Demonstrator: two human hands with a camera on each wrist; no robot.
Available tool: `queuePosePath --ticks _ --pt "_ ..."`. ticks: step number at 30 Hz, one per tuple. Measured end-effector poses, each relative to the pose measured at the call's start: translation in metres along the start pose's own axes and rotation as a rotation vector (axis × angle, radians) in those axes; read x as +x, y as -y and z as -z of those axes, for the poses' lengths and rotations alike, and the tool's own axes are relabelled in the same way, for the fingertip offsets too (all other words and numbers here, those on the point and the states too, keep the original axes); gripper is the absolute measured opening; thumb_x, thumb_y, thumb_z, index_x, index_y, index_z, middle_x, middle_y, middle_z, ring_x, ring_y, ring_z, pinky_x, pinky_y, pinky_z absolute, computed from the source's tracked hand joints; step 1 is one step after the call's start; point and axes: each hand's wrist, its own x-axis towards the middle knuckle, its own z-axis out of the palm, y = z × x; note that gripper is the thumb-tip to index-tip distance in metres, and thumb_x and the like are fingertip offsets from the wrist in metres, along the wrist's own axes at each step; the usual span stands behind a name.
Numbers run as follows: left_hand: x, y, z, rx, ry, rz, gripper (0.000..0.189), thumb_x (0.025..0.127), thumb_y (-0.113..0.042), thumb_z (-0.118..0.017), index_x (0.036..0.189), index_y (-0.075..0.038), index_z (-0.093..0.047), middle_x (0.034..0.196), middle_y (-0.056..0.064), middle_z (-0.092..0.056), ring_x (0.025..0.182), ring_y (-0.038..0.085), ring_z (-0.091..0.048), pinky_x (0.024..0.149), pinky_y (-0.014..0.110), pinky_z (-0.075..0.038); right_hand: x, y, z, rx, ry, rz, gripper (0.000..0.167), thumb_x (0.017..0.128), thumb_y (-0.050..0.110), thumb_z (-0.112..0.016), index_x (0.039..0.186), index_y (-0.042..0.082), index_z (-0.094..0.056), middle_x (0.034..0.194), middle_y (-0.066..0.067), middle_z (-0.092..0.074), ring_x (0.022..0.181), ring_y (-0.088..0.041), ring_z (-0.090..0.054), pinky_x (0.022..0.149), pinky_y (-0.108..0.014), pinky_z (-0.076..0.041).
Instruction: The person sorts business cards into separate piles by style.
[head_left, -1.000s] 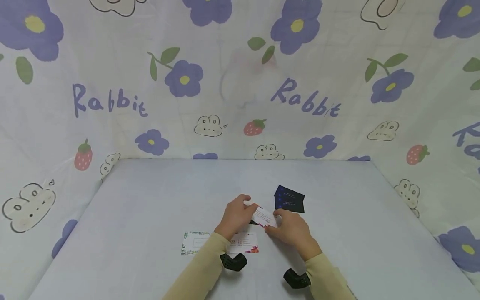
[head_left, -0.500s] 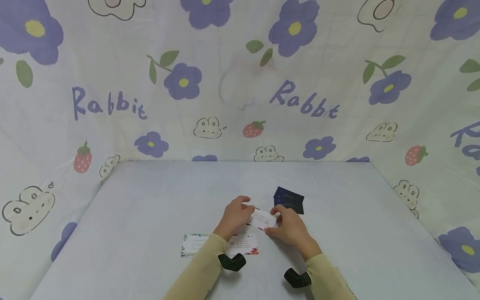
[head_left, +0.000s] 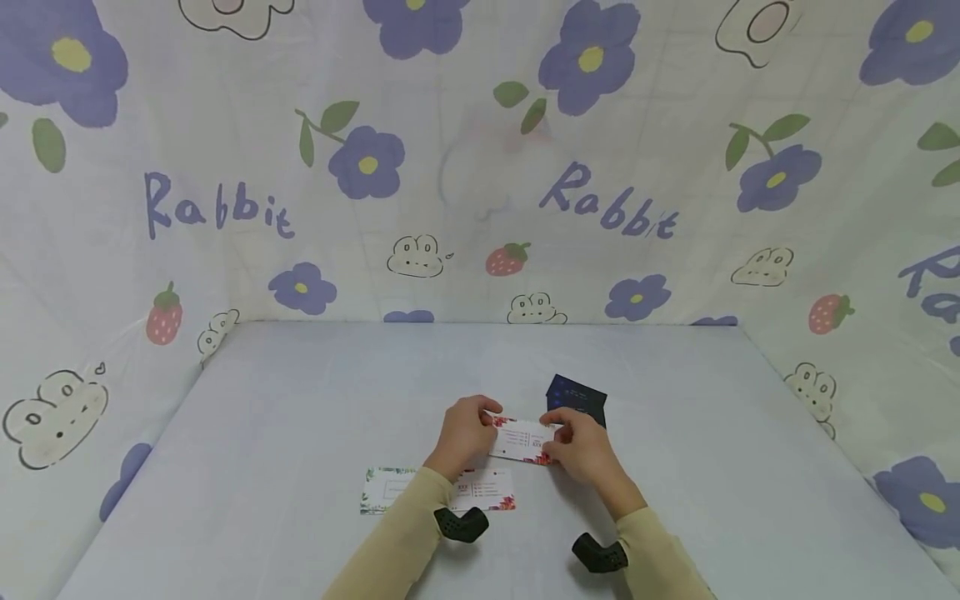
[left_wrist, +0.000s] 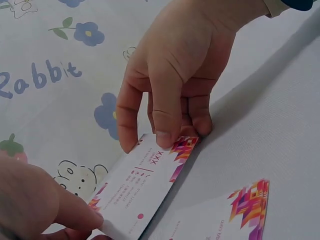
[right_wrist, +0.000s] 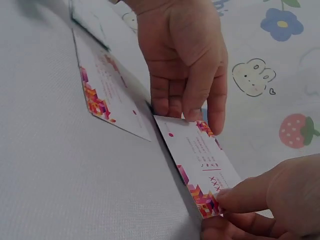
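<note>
In the head view, a white business card with red and orange corner patterns and printed text lies between both hands. My left hand pinches its left end, and my right hand pinches the right end. The left wrist view has the right thumb on the face of the card near the XXX print, with the left hand at the opposite end. In the right wrist view, a dark strip runs along the card's near edge; what it is cannot be told.
On the white table, a card with a green leaf border and another red-patterned card lie under the left forearm. Overlapping dark cards rest behind the right hand. A flower-printed cloth stands at the back.
The white card has turned from a slant to nearly level between the hands, which have shifted slightly. A dark corner seen beneath it earlier is now hidden in the head view.
</note>
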Motion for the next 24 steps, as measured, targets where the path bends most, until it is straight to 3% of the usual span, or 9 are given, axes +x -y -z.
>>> queuePosePath --ticks 10,17,24 --pt "-0.009 0.004 0.020 -0.104 0.033 0.111 0.021 0.088 -0.002 -0.069 0.108 -0.008 -0.073 0.091 0.006 -0.063 0.086 0.021 -0.056 0.070 0.027 -0.052 -0.002 0.012 0.000 0.121 0.052 -0.020 0.032 0.090 0.003 -0.073 0.122 0.009 -0.069 0.092 -0.010 -0.059 0.076 -0.018 -0.057 0.062 -0.024 -0.057" --pt "-0.030 0.008 0.047 -0.128 0.050 0.109 0.019 0.087 -0.004 -0.072 0.105 -0.008 -0.074 0.090 0.007 -0.063 0.085 0.021 -0.057 0.063 0.024 -0.053 -0.014 0.032 0.001 0.179 0.125 0.015 0.033 0.089 -0.002 -0.073 0.120 0.008 -0.071 0.091 -0.011 -0.059 0.071 -0.017 -0.059 0.062 -0.026 -0.059" --pt "-0.048 0.025 0.062 -0.145 0.077 0.152 0.023 0.083 -0.002 -0.072 0.106 -0.006 -0.074 0.085 0.006 -0.060 0.068 0.015 -0.059 0.056 0.022 -0.053 -0.025 0.046 -0.007 0.247 0.220 0.074 0.033 0.087 -0.007 -0.071 0.118 0.003 -0.071 0.086 -0.010 -0.057 0.065 -0.015 -0.060 0.059 -0.028 -0.060"
